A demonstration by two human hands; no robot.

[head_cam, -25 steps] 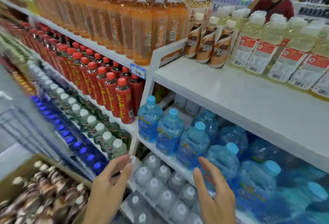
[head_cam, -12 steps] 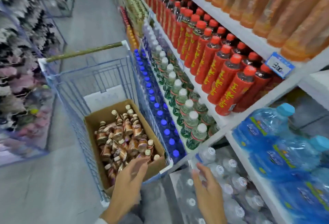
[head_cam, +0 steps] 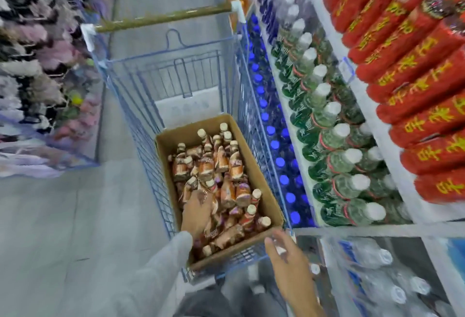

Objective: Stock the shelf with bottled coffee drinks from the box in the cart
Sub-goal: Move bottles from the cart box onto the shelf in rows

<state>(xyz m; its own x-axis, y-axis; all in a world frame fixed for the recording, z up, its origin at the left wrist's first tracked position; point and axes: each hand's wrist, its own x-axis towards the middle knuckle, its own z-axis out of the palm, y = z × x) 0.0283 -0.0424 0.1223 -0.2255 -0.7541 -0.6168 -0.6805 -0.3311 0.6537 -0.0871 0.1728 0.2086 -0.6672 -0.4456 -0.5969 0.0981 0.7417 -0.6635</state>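
Note:
An open cardboard box (head_cam: 262,174) sits in a blue wire cart (head_cam: 176,70) and holds several brown bottled coffee drinks (head_cam: 227,165) with cream caps, lying jumbled. My left hand (head_cam: 197,213), in a grey sleeve, reaches into the box and rests on the bottles near its left wall. Its fingertips dip between them and are hidden, so a grip cannot be judged. My right hand (head_cam: 289,261) hovers over the cart's near right corner with relaxed fingers and holds nothing.
Shelving runs along the right with red bottles (head_cam: 415,77), green bottles with white caps (head_cam: 327,115), blue-capped bottles (head_cam: 274,145) and clear water bottles (head_cam: 390,281) lowest. The cart handle (head_cam: 163,17) is at the far end. A goods rack (head_cam: 30,65) lines the left of the grey aisle floor (head_cam: 63,216).
My view swung from the upper shelves down to the cart. My left hand went from hovering above the box into the bottles. My right hand moved to the cart's near corner.

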